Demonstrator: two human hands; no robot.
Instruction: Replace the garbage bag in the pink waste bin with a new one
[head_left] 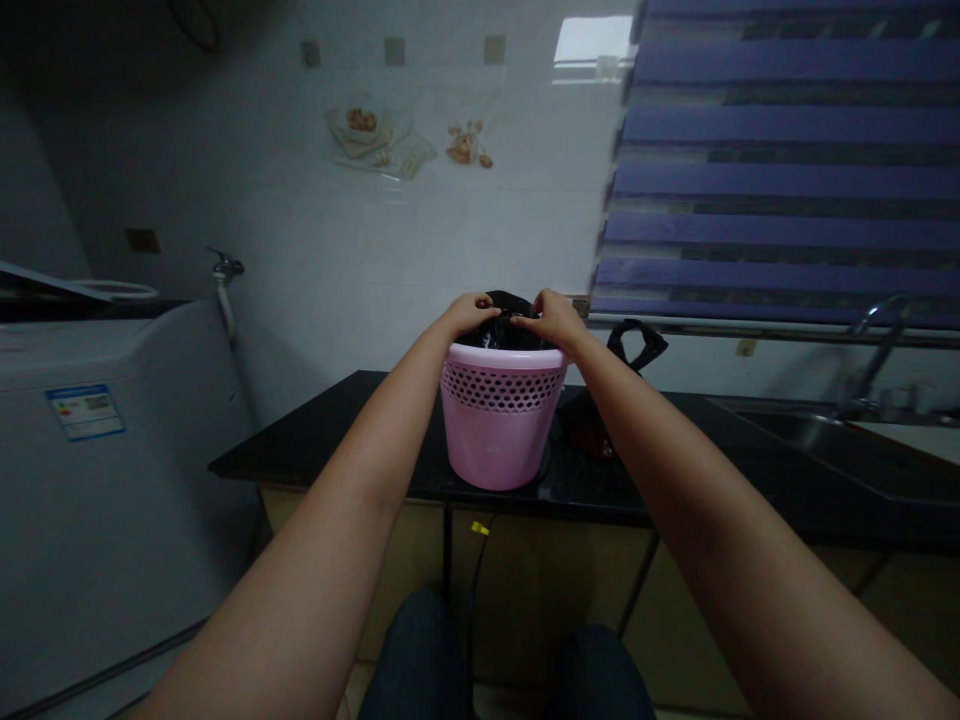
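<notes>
A pink plastic bin (495, 440) with a band of holes below its rim stands upright on the dark counter. At its mouth is a black plastic bag (504, 335), bunched up inside and above the rim. My left hand (472, 312) pinches the bag on the left side of the opening. On the right side, my right hand (553, 318) has its fingers closed on the same bag. The two hands are a short gap apart, and the bin's inside is hidden. Just behind my right forearm sits a second black bag (589, 425), its looped handles (636, 345) sticking up.
The black counter (322, 425) runs along the tiled wall, with a sink (817, 435) and tap (877, 350) at the right. A white washing machine (112, 450) stands at the left. Purple striped blinds (787, 160) cover the window. A cable with a yellow tag (480, 528) hangs in front.
</notes>
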